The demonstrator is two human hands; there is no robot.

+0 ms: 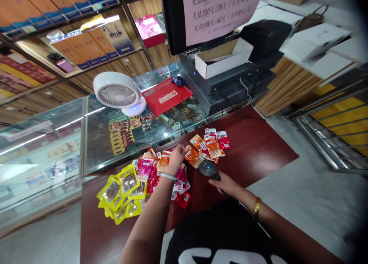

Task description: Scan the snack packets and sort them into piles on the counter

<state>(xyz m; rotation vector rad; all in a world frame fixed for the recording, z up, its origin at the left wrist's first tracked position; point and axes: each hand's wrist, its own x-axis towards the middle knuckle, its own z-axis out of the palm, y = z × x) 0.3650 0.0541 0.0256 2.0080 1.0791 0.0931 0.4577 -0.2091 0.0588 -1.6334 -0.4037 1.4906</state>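
Note:
My left hand (177,156) pinches the corner of an orange snack packet (193,156) above the dark red table (247,149). In my right hand (225,184) is a black barcode scanner (208,169), its head close to that packet's lower right edge. Under and left of my left wrist lies a heap of orange, pink and red packets (145,168). Yellow-edged snack packets (126,181) are piled at its left. Beyond the scanner rests a smaller pile of orange, white and red packets (212,146). My left forearm hides part of the middle heap.
Behind the table stands a glass display counter (97,141) carrying a white fan (117,91), a red mat (166,97) and a computer mouse (178,81). A monitor (174,22) and a dark grey cash drawer (227,83) with cables stand at the back right. Metal rails (339,122) are at right.

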